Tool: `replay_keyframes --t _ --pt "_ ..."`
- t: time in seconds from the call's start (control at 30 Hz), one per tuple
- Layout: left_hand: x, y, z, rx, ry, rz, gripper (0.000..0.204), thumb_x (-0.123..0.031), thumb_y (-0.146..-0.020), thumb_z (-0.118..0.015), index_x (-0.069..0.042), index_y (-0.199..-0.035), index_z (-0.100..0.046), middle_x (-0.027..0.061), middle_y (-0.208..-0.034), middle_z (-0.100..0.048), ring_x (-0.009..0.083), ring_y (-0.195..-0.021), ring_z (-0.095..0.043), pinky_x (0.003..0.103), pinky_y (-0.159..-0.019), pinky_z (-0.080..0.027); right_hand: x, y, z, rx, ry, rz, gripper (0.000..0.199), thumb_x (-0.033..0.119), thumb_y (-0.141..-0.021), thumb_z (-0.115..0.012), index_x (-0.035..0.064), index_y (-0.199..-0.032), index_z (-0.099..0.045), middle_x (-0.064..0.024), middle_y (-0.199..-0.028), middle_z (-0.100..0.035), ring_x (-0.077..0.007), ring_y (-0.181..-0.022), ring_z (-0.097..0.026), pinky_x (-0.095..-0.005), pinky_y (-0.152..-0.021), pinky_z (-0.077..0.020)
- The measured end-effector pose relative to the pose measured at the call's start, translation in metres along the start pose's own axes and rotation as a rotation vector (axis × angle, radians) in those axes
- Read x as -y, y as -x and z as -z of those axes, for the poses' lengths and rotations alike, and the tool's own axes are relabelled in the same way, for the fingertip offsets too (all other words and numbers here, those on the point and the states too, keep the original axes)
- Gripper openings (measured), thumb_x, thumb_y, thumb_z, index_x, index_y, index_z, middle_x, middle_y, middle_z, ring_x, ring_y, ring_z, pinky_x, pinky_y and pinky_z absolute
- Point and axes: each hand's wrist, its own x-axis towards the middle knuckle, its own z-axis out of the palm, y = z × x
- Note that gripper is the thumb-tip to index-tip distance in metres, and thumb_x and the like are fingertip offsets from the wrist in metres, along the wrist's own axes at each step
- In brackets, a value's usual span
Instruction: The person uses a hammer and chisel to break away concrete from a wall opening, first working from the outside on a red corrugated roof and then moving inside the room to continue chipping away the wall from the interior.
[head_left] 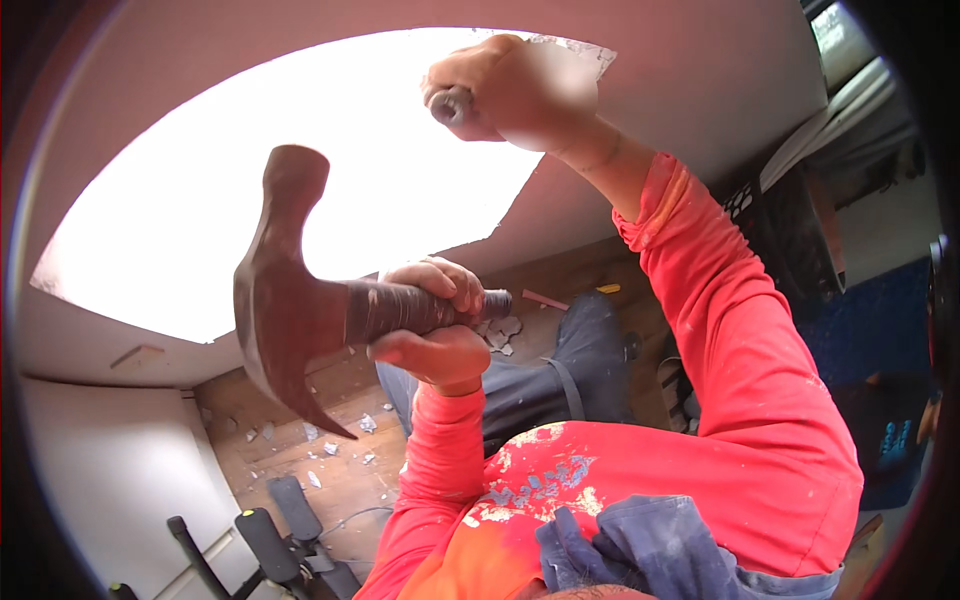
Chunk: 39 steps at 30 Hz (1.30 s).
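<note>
Close in front of me, my left hand (pixel 445 352) is closed round the wrapped handle of a claw hammer (pixel 285 300). The dark metal head is on the left, its curved claw pointing down and its striking face up. My right hand (pixel 505 90) is raised higher and farther off, fingers wrapped round a grey rod-like tool (pixel 451 106). Only the tool's round end shows; the rest is hidden in the fist, so its kind is unclear. Behind both hands is a glaring white area (pixel 370 150) with a partly ragged edge in the pale wall (pixel 700 80).
Pale broken chunks (pixel 368 424) litter the wooden floor (pixel 270 400). Black padded equipment (pixel 285 530) stands at lower left beside a white cabinet (pixel 120 470). A small yellow object (pixel 608 288) lies past my knees. At right are a dark bin-like container (pixel 800 230) and a blue mat (pixel 870 330).
</note>
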Motion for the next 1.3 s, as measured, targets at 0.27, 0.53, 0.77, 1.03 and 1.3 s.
replay_keyframes --t 0.27,0.53,0.77,1.03,1.3 --pt "0.011 0.000 -0.004 -0.055 0.010 0.009 0.092 -0.093 -0.087 -0.021 -0.006 -0.084 -0.050 0.0076 -0.059 -0.046 0.0180 -0.047 -0.043 0.033 -0.045 -0.042 0.017 -0.002 0.004 0.016 0.013 -0.050 0.002 0.015 -0.069 -0.068 0.0147 -0.071 -0.067 -0.0049 -0.062 -0.064 -0.0268 -0.055 -0.064 -0.0389 -0.051 -0.0484" --pt "0.015 -0.010 0.009 0.197 0.181 -0.250 0.094 -0.095 -0.084 -0.020 -0.007 -0.084 -0.051 0.0078 -0.058 -0.047 0.0179 -0.045 -0.044 0.033 -0.046 -0.042 0.012 -0.011 -0.002 -0.030 0.112 0.142 0.019 0.018 -0.071 -0.066 0.0182 -0.052 -0.064 0.0008 -0.054 -0.062 -0.0157 -0.046 -0.057 -0.0356 -0.044 -0.0466" --pt "0.030 -0.015 0.005 -0.051 -0.108 0.230 0.083 -0.086 -0.093 -0.027 -0.007 -0.082 -0.050 0.0060 -0.059 -0.047 0.0182 -0.047 -0.045 0.034 -0.046 -0.041 0.008 -0.008 -0.016 0.031 0.200 -0.047 0.005 0.017 -0.071 -0.071 0.0156 -0.076 -0.071 -0.0053 -0.066 -0.067 -0.0283 -0.062 -0.067 -0.0395 -0.056 -0.0521" --pt "0.037 -0.028 0.014 0.102 -0.143 0.188 0.079 -0.084 -0.094 -0.033 -0.008 -0.081 -0.049 0.0060 -0.061 -0.050 0.0175 -0.047 -0.048 0.031 -0.046 -0.041 0.009 -0.015 -0.021 0.031 0.205 -0.036 0.007 0.015 -0.075 -0.069 0.0128 -0.069 -0.067 -0.0092 -0.061 -0.062 -0.0319 -0.055 -0.062 -0.0402 -0.050 -0.0482" --pt "0.052 -0.018 0.006 -0.106 0.060 0.017 0.086 -0.091 -0.089 -0.024 -0.008 -0.082 -0.048 0.0043 -0.059 -0.044 0.0168 -0.046 -0.042 0.031 -0.044 -0.039 0.004 -0.017 -0.014 0.019 0.131 -0.044 0.014 0.021 -0.080 -0.069 0.0121 -0.070 -0.068 -0.0094 -0.062 -0.063 -0.0306 -0.057 -0.065 -0.0389 -0.052 -0.0498"
